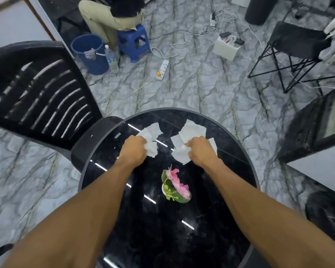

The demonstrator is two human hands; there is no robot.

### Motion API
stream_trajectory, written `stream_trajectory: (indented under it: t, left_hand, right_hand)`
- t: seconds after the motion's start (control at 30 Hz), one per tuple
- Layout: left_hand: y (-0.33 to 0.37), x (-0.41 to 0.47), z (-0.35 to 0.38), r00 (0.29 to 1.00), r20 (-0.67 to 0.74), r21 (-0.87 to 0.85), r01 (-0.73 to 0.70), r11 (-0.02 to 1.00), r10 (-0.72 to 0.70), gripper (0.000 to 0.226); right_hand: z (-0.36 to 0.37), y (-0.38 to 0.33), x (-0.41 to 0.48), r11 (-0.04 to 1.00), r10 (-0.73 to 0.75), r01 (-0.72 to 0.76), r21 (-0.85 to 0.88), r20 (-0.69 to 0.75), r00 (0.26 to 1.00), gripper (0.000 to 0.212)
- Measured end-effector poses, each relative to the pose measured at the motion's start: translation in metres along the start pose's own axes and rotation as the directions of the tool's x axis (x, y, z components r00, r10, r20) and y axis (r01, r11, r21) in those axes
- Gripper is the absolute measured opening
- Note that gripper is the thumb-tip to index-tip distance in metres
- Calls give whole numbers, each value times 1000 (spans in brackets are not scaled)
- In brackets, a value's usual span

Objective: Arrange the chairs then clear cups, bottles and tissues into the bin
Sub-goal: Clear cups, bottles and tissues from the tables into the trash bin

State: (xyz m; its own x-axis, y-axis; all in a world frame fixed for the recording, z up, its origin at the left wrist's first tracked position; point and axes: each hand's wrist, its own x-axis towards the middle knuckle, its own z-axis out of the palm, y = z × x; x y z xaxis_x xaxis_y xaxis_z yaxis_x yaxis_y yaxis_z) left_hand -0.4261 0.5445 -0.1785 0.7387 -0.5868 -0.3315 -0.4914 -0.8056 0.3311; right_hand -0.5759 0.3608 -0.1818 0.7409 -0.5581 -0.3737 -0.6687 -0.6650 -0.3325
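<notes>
Marble-patterned floor (pixel 201 89) surrounds a round black glossy table (pixel 162 238). A black slatted chair (pixel 37 97) stands at the table's left edge, its seat tucked against the rim. A blue bin (pixel 89 55) sits on the floor well beyond the table, beside a blue stool (pixel 133 42) occupied by a seated person. On the tabletop, a pink artificial flower (pixel 175 187) lies between the forearms. Left hand (pixel 132 149) is clenched on one white tissue (pixel 150 135); right hand (pixel 200 149) is clenched on a second tissue (pixel 190 132), both at the table's far side.
</notes>
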Motion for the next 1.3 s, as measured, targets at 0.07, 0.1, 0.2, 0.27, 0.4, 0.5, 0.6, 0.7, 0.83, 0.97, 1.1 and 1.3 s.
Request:
stream_trajectory:
  t: [0.07, 0.1, 0.2, 0.27, 0.4, 0.5, 0.6, 0.7, 0.83, 0.97, 1.1, 1.3]
  left_hand:
    - [5, -10, 5, 1000, -24, 29, -18, 999, 19, 21]
    - [8, -14, 6, 999, -27, 40, -26, 999, 27, 24]
    - [21, -21, -1, 997, -48, 11, -58, 998, 59, 40]
    - [35, -24, -10, 994, -68, -27, -91, 995, 89, 42]
    - [80, -37, -35, 981, -59, -82, -190, 978, 186, 40]
    - [126, -57, -46, 966, -42, -97, -256, 962, 253, 40]
    - [186, -92, -45, 934, -49, -94, -357, 929, 354, 38]
    - [252, -139, -34, 890, -28, -108, -456, 884, 455, 35]
    - [350, -226, -7, 766, 13, -94, -638, 764, 642, 31]
    - [445, -335, 38, 598, 48, -50, -798, 600, 800, 31]
    - [528, -456, 94, 406, 135, -103, -901, 421, 904, 28]
    - [620, -611, 191, 58, 290, -150, -983, 106, 955, 39]
  right_hand:
    - [5, 1, -11, 999, 4, -2, 32, -58, 998, 39]
    - [7, 4, -16, 999, 3, 0, 42, -75, 997, 39]
    - [2, 13, -29, 993, 14, -2, 114, -107, 994, 45]
    - [-9, 23, -40, 982, 32, -8, 188, -125, 992, 45]
    - [-46, 45, -69, 936, 93, -18, 353, -196, 976, 28]
    - [-74, 62, -99, 897, 125, 11, 441, -278, 952, 13]
    - [-104, 93, -146, 849, 208, 3, 528, -340, 917, 28]
    - [-128, 143, -207, 856, 251, -21, 517, -379, 891, 9]
    - [-152, 221, -318, 831, 399, -95, 549, -468, 788, 14]
    - [-163, 291, -454, 771, 538, -141, 621, -515, 668, 14]
    - [-148, 360, -591, 709, 674, -244, 661, -535, 509, 18]
    - [-96, 444, -767, 479, 877, -363, 799, -424, 225, 14]
